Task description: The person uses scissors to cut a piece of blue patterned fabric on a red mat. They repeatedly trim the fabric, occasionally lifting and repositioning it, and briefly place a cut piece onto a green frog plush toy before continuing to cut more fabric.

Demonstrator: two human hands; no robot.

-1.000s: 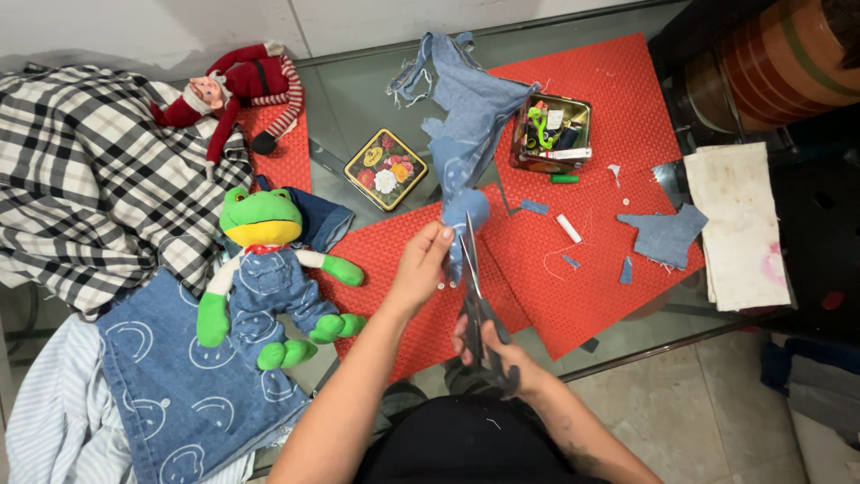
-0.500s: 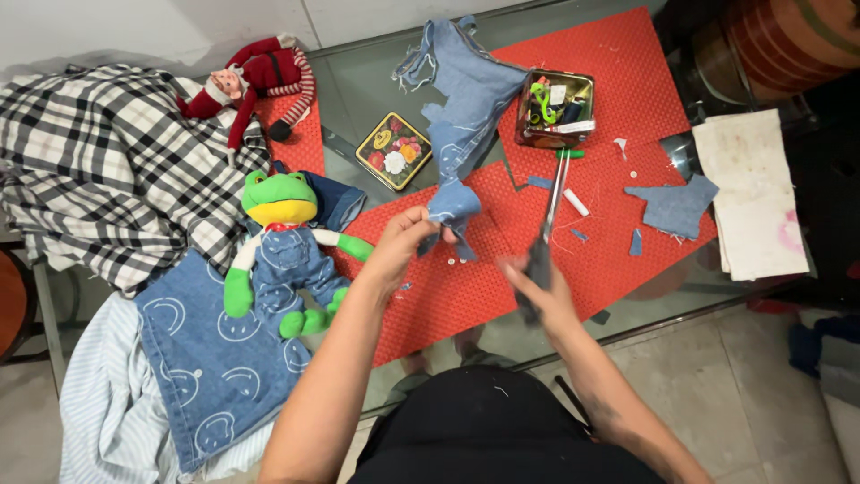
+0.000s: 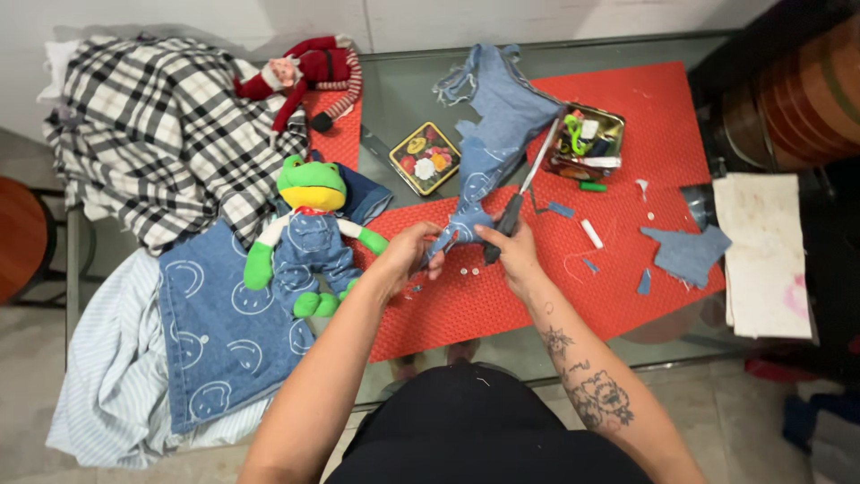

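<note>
Head view: left hand [image 3: 405,254] pinches the lower end of a long light-blue denim fabric scrap [image 3: 495,134], which stretches away across the red woven placemat [image 3: 573,296]. Right hand [image 3: 512,251], touching that end too, grips black-handled scissors [image 3: 524,190], blades pointing away.

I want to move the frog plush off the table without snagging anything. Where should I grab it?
Grip the frog plush around its denim-clad torso, coming from above: it lies flat on its back, limbs spread, body clear of both hands.
</note>
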